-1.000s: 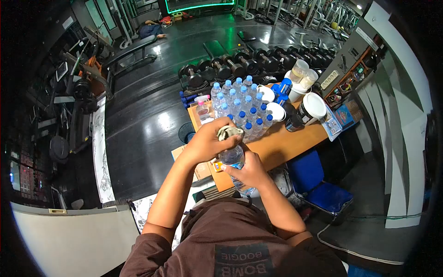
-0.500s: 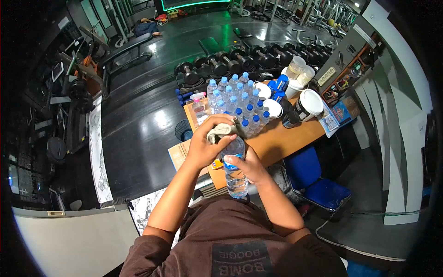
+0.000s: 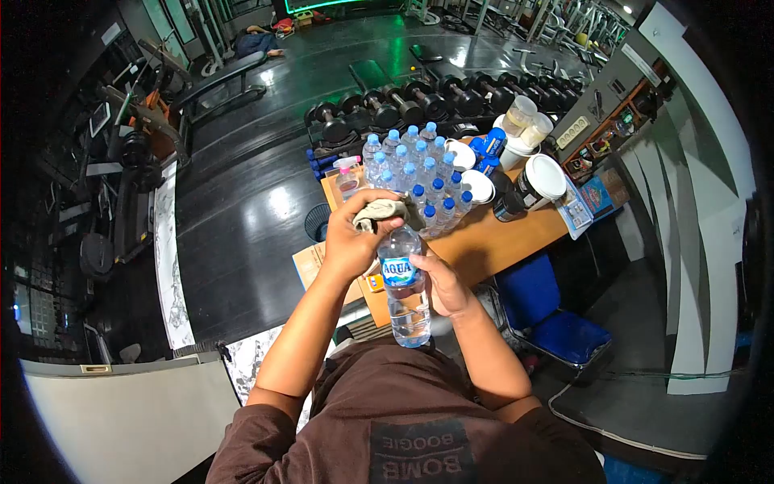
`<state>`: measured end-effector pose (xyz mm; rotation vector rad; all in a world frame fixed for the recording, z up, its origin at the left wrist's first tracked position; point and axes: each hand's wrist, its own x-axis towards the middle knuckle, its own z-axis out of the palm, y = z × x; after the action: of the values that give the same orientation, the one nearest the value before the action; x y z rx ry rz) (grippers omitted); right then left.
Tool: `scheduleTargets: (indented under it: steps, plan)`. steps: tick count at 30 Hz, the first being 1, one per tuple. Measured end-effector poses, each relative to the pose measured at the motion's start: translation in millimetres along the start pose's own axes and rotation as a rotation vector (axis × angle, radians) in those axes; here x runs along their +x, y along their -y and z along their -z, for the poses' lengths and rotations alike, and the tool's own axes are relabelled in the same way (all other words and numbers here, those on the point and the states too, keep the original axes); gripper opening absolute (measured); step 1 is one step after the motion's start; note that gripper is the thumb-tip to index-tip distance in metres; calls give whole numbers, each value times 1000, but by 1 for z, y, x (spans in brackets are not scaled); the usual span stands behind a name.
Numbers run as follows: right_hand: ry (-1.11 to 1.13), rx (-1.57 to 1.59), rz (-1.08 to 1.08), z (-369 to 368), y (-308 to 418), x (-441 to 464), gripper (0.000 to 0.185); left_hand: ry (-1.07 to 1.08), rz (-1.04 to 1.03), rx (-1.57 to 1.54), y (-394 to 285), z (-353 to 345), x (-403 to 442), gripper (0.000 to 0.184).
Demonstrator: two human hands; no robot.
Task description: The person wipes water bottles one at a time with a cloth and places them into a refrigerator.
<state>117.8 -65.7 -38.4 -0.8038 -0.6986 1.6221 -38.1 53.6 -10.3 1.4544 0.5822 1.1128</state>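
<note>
A clear plastic water bottle point(image 3: 408, 310) with a blue AQUA label stands roughly upright in front of my shirt. My left hand point(image 3: 348, 242) is closed on a pale, crumpled cloth point(image 3: 377, 214) at the bottle's top, hiding the cap. Against the bottle's right side, my right hand point(image 3: 444, 285) grips it near the label, thumb in front; its other fingers are mostly hidden behind. Just beyond my hands, several capped water bottles point(image 3: 419, 168) are grouped on a wooden table point(image 3: 492, 248).
White tubs point(image 3: 545, 179), blue packages point(image 3: 488, 148) and a dark jar point(image 3: 508, 206) share the table. Beside the bottles is a pink-topped spray bottle point(image 3: 347, 179). A blue chair point(image 3: 556, 323) stands at right, a dark basket point(image 3: 318, 221) at left. Dumbbells point(image 3: 379, 108) line the rack behind.
The bottle has turned so its AQUA label faces me. My left hand and the cloth have shifted slightly left and up, while my right hand has opened its hold a little across the label.
</note>
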Motion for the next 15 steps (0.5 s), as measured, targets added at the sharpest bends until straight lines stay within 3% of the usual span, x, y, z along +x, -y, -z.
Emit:
scheduleTargets:
  steps: [2, 5, 7, 8, 13, 15]
  plan:
    - [75, 58, 9, 2, -2, 2, 54, -29, 52, -54, 1, 0, -1, 34]
    - [50, 184, -28, 4, -6, 1, 52, -108, -66, -32, 1, -2, -2, 34]
    - [12, 187, -10, -11, -2, -1, 50, -127, -455, 399, -9, -1, 2, 39]
    - [22, 180, 7, -11, -4, 0, 50, -128, -509, 415, -13, -3, 4, 43]
    - [21, 190, -30, -6, -10, 0, 49, -114, -492, 399, -27, -1, 5, 37]
    - [4, 199, 20, -10, -8, 0, 50, -1, -374, 380, -33, -2, -1, 37]
